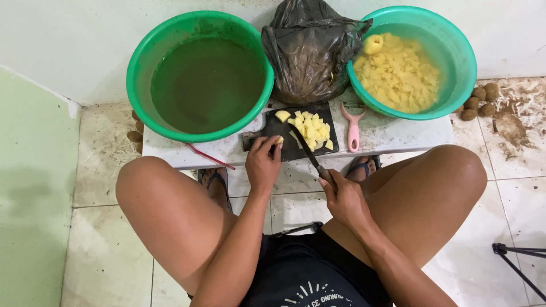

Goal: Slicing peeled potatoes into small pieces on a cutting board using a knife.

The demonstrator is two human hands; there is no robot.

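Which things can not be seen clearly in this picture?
Head view only:
- Potato piece under the left hand: fingers cover most of it.
- Black bag: contents hidden by plastic.
- Left basin: murky water hides the bottom.
- Knife handle: inside the right hand.

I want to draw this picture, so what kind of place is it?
Probably a home cooking corner on a tiled floor. A low white table holds a black cutting board with cut potato pieces and two green basins. The right hand holds a knife.
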